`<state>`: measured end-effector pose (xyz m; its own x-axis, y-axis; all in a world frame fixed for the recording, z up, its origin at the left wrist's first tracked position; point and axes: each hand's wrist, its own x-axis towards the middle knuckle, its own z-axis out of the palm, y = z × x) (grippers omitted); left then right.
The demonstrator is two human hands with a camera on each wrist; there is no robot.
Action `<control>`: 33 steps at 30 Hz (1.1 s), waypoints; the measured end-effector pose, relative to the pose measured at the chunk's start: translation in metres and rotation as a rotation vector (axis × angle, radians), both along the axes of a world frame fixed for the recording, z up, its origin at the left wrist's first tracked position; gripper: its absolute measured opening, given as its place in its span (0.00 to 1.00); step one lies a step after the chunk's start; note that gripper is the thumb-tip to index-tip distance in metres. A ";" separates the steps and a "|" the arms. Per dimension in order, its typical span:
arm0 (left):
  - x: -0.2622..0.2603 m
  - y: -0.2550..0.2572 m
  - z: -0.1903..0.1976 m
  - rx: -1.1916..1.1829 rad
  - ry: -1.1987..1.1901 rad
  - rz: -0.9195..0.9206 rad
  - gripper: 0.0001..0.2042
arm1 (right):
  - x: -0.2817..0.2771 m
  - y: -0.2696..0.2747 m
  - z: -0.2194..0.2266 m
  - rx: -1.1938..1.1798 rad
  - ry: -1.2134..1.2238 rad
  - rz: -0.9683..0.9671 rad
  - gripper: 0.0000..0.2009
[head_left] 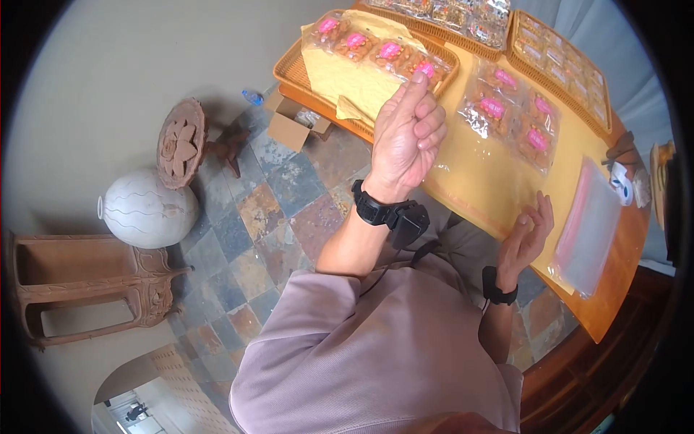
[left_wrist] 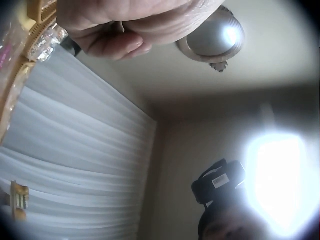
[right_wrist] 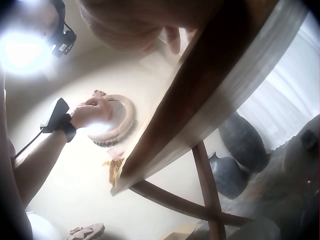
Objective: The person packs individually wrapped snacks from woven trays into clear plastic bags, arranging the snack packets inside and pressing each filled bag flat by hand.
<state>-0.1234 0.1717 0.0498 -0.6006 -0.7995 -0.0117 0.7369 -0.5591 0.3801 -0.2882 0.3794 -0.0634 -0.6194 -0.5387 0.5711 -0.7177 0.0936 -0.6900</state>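
Note:
My left hand (head_left: 408, 137) is raised at the front edge of the wicker tray (head_left: 288, 66), fingers curled in and thumb laid along them. Nothing shows in its grasp, and in the head view its thumb tip overlaps the end packet (head_left: 425, 67) of a row. The row's clear packets (head_left: 390, 50) hold brown snack pieces under pink labels, on yellow paper (head_left: 340, 83) in the tray. My right hand (head_left: 526, 231) hangs at the table's near edge with loosely bent fingers and nothing in them. Between the hands, more pink-labelled packets (head_left: 493, 108) lie on the yellow table covering (head_left: 470, 184).
A stack of flat clear plastic bags (head_left: 589, 224) lies on the right of the table. Two baskets of wrapped packets, one a wicker basket (head_left: 515, 54), line the back. A cardboard box (head_left: 289, 130) is on the tiled floor, near a round white vase (head_left: 148, 210).

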 end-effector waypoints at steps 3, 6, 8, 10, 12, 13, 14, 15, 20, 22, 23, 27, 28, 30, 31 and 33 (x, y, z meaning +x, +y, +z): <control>0.000 -0.006 0.001 -0.031 -0.041 0.025 0.09 | 0.003 -0.002 0.004 -0.001 -0.031 0.000 0.09; -0.003 -0.009 0.002 -0.060 -0.031 0.065 0.06 | 0.002 0.000 0.004 0.008 0.007 0.046 0.08; 0.000 0.006 0.018 -0.134 -0.042 0.009 0.04 | 0.002 0.000 0.005 0.015 0.019 0.042 0.08; 0.008 0.017 0.035 -0.347 0.017 -0.120 0.06 | 0.003 -0.005 0.008 0.021 0.033 0.046 0.09; 0.013 0.034 0.057 -0.357 0.248 -0.296 0.07 | 0.006 -0.006 0.011 0.040 0.000 0.033 0.10; 0.011 0.032 0.060 -0.345 0.242 -0.293 0.07 | 0.003 -0.005 0.007 0.052 -0.007 0.036 0.10; 0.010 0.030 0.063 -0.370 0.256 -0.274 0.06 | -0.004 -0.002 0.000 0.072 0.047 0.039 0.10; 0.008 0.027 0.066 -0.396 0.271 -0.258 0.05 | -0.008 0.000 -0.004 0.090 0.103 0.040 0.11; 0.000 0.017 0.072 -0.558 0.364 -0.190 0.07 | -0.006 -0.005 -0.006 0.093 0.113 0.018 0.11; 0.000 0.007 0.072 -0.585 0.381 -0.172 0.08 | -0.006 -0.003 -0.002 0.094 0.167 0.028 0.12; 0.004 -0.017 0.071 -0.719 0.008 -0.095 0.06 | -0.003 -0.001 0.003 0.122 0.117 0.028 0.12; 0.018 -0.182 0.029 -1.276 -1.229 0.336 0.13 | 0.000 0.000 0.012 0.153 0.117 0.051 0.15; 0.008 -0.184 0.043 -1.297 -1.243 0.365 0.26 | 0.001 -0.001 0.012 0.142 0.114 0.039 0.15; 0.044 -0.279 -0.004 -1.310 -1.595 0.410 0.24 | 0.003 -0.003 0.013 0.121 0.118 0.061 0.18; 0.055 -0.321 -0.028 -1.275 -1.955 0.464 0.25 | 0.002 -0.004 0.012 0.111 0.118 0.045 0.18; 0.054 -0.320 -0.036 -1.321 -2.078 0.325 0.25 | 0.003 -0.003 0.012 0.151 0.156 0.033 0.22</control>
